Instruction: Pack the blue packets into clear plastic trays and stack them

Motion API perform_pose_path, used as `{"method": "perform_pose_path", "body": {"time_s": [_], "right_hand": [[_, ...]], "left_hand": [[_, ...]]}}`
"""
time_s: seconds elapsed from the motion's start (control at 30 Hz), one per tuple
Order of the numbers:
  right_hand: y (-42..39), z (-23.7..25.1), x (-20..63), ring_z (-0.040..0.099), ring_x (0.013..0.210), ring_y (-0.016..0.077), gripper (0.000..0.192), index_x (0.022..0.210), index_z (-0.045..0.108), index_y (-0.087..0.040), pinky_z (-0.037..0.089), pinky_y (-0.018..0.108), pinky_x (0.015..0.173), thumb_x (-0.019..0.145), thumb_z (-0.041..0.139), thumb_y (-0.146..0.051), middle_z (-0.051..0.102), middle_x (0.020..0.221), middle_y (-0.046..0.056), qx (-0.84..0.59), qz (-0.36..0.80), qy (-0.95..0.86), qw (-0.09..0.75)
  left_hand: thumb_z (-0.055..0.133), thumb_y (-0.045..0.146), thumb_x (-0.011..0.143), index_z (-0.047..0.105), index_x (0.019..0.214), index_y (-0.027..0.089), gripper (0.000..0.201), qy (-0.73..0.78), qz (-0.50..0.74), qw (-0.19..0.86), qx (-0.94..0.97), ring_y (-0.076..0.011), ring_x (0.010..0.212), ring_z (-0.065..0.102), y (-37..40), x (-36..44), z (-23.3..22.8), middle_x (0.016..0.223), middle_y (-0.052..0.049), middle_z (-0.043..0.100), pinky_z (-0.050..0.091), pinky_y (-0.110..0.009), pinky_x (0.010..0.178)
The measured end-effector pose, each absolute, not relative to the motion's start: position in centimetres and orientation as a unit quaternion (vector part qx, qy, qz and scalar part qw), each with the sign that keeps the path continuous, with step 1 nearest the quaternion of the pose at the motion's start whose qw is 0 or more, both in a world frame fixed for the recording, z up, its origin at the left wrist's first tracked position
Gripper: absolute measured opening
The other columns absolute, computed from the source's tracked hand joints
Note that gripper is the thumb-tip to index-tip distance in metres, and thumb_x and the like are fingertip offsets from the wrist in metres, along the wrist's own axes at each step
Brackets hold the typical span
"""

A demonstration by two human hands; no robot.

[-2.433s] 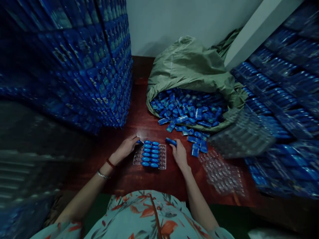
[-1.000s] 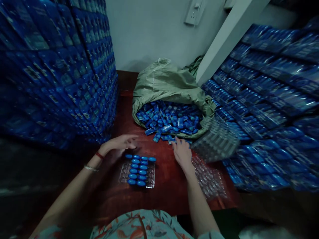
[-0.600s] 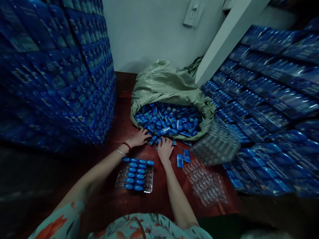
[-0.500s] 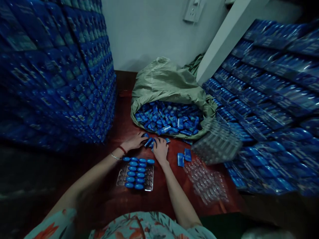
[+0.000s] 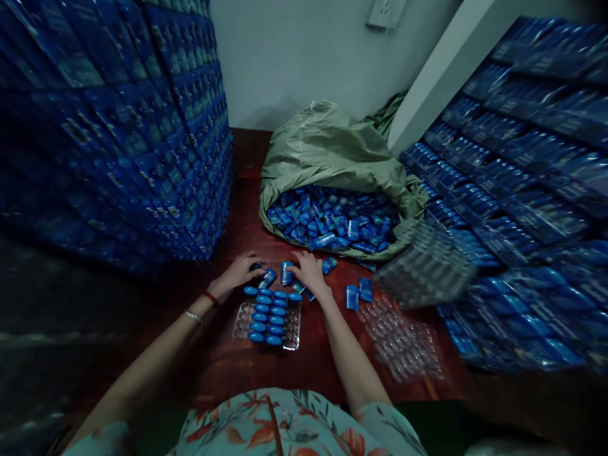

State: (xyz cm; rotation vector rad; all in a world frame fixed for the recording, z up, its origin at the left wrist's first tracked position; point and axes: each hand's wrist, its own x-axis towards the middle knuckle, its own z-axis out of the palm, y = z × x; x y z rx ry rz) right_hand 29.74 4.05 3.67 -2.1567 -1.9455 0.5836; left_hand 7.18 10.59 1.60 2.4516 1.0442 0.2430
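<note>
My left hand (image 5: 240, 271) is over the red tabletop, its fingers apart and touching small blue packets (image 5: 267, 278). Opposite it, my right hand (image 5: 308, 271) has its fingers spread, with the thumb against an upright-looking blue packet (image 5: 286, 273). More packets lie under and beside the right wrist, one blue packet (image 5: 329, 265) just to its right. Closer to my body sits a clear plastic tray (image 5: 291, 339) with rounded hollows. Rows of glossy blue oval pieces (image 5: 259, 316) fill its middle columns and back row; the side hollows hold none.
Behind my hands, a green woven sack (image 5: 332, 149) gapes, full of blue packets. Two packets (image 5: 352, 297) lie right, near clear blister sheets (image 5: 403, 342) and a stack of trays (image 5: 427, 269). Tall stacks of blue packs stand left (image 5: 190, 158) and right (image 5: 517, 190).
My hands have moved apart, and the loose packets between them are spread out more. The camera view has shifted slightly. The tray and its blue pieces look the same.
</note>
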Motion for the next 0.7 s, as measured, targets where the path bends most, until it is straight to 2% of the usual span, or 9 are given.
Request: {"method": "perform_pose_path", "body": {"time_s": [0.1, 0.2, 0.37, 0.5, 0.6, 0.7], "right_hand": [[6.2, 3.6, 28.7, 0.050, 0.112, 0.0274, 0.066, 0.120, 0.053, -0.021, 0.036, 0.039, 0.092, 0.060, 0.079, -0.032, 0.051, 0.123, 0.011, -0.686, 0.271, -0.673, 0.056], [7.0, 2.8, 28.9, 0.053, 0.108, 0.0261, 0.067, 0.110, 0.057, -0.017, 0.040, 0.032, 0.087, 0.049, 0.084, -0.024, 0.057, 0.114, 0.011, -0.681, 0.304, -0.662, 0.075], [5.5, 1.2, 30.8, 0.057, 0.097, 0.0219, 0.047, 0.103, 0.055, -0.015, 0.043, 0.031, 0.082, 0.061, 0.075, -0.026, 0.062, 0.098, 0.007, -0.702, 0.328, -0.604, 0.184], [4.4, 0.2, 31.6, 0.060, 0.066, 0.0157, 0.028, 0.097, 0.055, -0.015, 0.048, 0.028, 0.062, 0.074, 0.060, -0.029, 0.060, 0.076, 0.001, -0.716, 0.353, -0.527, 0.292], [3.5, 0.5, 32.3, 0.055, 0.050, 0.0135, 0.035, 0.103, 0.052, -0.015, 0.047, 0.027, 0.049, 0.077, 0.053, -0.038, 0.055, 0.063, -0.003, -0.704, 0.376, -0.475, 0.372], [0.7, 1.5, 33.5, 0.059, 0.053, 0.0146, 0.044, 0.106, 0.052, -0.017, 0.050, 0.028, 0.052, 0.075, 0.054, -0.047, 0.057, 0.065, -0.002, -0.677, 0.395, -0.443, 0.435]], "left_hand": [[0.064, 0.035, 0.076, 0.060, 0.106, 0.015, 0.037, 0.355, 0.022, 0.256, 0.899, -0.0244, 0.094, 0.058, 11.0, 9.4, 2.5, 0.104, -0.011, 0.062, 0.045, -0.032, 0.081], [0.070, 0.024, 0.066, 0.061, 0.099, 0.015, 0.035, 0.344, -0.001, 0.270, 0.899, -0.0230, 0.084, 0.061, 11.5, 10.5, 2.4, 0.094, -0.009, 0.066, 0.046, -0.028, 0.072], [0.067, 0.021, 0.064, 0.059, 0.094, 0.016, 0.031, 0.345, 0.012, 0.293, 0.892, -0.0222, 0.083, 0.061, 11.8, 10.0, 1.3, 0.091, -0.008, 0.066, 0.045, -0.027, 0.072], [0.064, 0.023, 0.067, 0.057, 0.096, 0.016, 0.030, 0.358, 0.056, 0.323, 0.874, -0.0206, 0.084, 0.060, 11.8, 9.6, 0.9, 0.092, -0.007, 0.066, 0.046, -0.028, 0.074], [0.058, 0.024, 0.073, 0.054, 0.103, 0.016, 0.031, 0.376, 0.102, 0.345, 0.854, -0.0176, 0.084, 0.061, 11.9, 9.0, 1.2, 0.093, -0.004, 0.066, 0.048, -0.028, 0.075], [0.053, 0.028, 0.078, 0.053, 0.109, 0.016, 0.033, 0.400, 0.160, 0.356, 0.829, -0.0176, 0.091, 0.060, 11.3, 7.3, 2.1, 0.101, -0.005, 0.065, 0.047, -0.029, 0.081]]}}
